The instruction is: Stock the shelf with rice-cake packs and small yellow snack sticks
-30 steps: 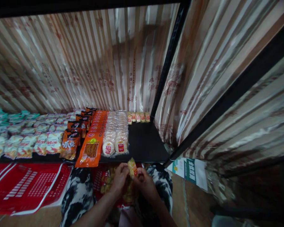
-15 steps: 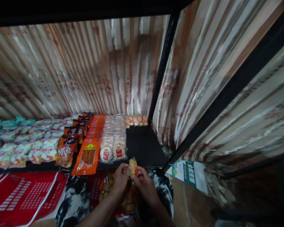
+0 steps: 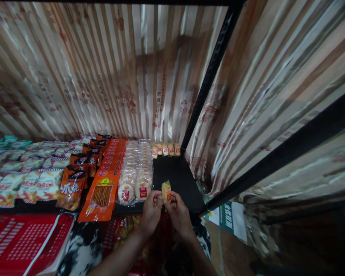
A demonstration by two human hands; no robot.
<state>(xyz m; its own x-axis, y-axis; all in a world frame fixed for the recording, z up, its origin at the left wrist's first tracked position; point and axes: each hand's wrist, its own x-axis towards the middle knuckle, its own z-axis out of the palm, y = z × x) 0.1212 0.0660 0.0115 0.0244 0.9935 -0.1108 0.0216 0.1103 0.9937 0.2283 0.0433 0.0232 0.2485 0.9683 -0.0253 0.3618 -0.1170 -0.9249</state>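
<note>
A small yellow snack packet (image 3: 166, 191) with a red label is held upright between my two hands, over the front edge of the black shelf (image 3: 175, 174). My left hand (image 3: 152, 209) pinches it from the left side, and my right hand (image 3: 177, 211) grips its lower right side. Several similar packets (image 3: 165, 149) stand in a row at the back right of the shelf. Left of the bare shelf part lie two rows of round white crackers (image 3: 143, 188) in clear wrappers. Below my hands, more yellow packets (image 3: 125, 234) show dimly between my knees, partly hidden by my arms.
Orange snack bags (image 3: 102, 195), dark orange bags (image 3: 71, 186) and white bags (image 3: 28, 186) line the shelf leftward. A red basket (image 3: 14, 237) is at lower left. Black shelf posts (image 3: 211, 73) rise at the right, before striped curtains (image 3: 103, 76). A green-and-white package (image 3: 231, 218) lies on the floor.
Both hands have moved up and forward with the snack packet, from over my lap to the shelf's front edge. The camera view has shifted slightly.
</note>
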